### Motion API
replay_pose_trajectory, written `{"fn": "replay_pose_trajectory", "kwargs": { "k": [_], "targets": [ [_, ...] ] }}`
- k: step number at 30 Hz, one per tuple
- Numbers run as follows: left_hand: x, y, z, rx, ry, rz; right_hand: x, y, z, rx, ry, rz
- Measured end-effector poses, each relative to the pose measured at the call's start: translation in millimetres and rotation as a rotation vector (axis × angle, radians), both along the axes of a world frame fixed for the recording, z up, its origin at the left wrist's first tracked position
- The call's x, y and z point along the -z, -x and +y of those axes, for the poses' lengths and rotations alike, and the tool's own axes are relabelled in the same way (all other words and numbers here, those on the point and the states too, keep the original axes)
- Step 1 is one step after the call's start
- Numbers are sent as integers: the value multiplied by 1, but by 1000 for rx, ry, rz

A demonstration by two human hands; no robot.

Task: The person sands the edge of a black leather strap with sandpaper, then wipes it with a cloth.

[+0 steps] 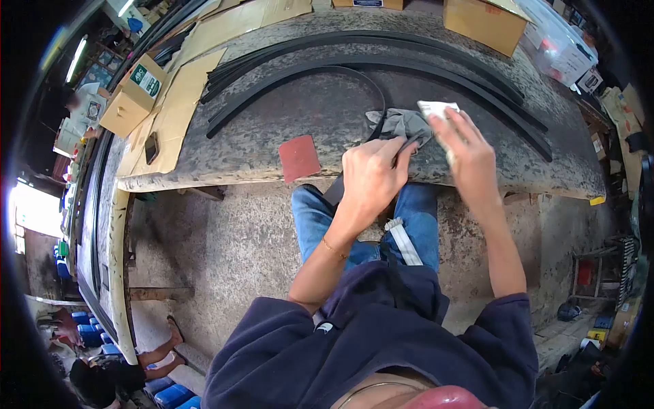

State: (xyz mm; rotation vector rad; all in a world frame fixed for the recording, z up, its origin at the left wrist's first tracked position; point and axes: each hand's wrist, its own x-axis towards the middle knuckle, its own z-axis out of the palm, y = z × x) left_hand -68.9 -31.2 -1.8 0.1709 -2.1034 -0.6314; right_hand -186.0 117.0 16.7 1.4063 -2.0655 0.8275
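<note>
My left hand is closed around a black flat strip at the table's near edge. One end of the strip hangs down by my left knee; the rest curls up and back over the tabletop. My right hand, a little blurred, pinches a folded white cloth or paper just right of the left hand. A crumpled grey cloth lies on the table beyond my left fingers. To the left, a square reddish-brown sheet rests near the table edge.
Long black strips arc across the worn table. A phone lies on flat cardboard at left, near a carton. Another carton and a clear plastic bin stand back right. Another person is at lower left.
</note>
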Motion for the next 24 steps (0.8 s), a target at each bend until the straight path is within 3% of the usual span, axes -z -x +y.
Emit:
{"fn": "replay_pose_trajectory", "kwargs": {
  "k": [3,6,9,11,13,15,17,19,21,23,24],
  "targets": [
    [-4,-3,-7,-10,-15,42,-12,-8,1,61,65,15],
    [-2,-10,-6,20,76,33,-17,-35,0,-152,4,56],
    [1,-5,-5,7,24,108,-7,5,1,-49,38,-75],
    [-3,-6,-10,3,32,106,-10,-8,6,-52,135,-23],
    [-1,-12,-6,-2,1,70,-18,-40,6,-117,25,93],
    [-7,-8,-6,2,20,51,-2,-18,1,74,-77,61],
    [-9,-9,-7,-13,65,76,3,-3,4,72,32,-9],
    [-5,-10,-8,10,43,94,-9,-31,2,-63,77,101],
    [-6,-13,-8,32,68,33,-9,-38,0,-115,21,54],
    [-8,-11,-4,-10,50,8,-1,-10,-2,136,-107,-29],
    [-7,-12,-2,-20,38,41,0,-2,2,30,-18,-103]
  ]
}}
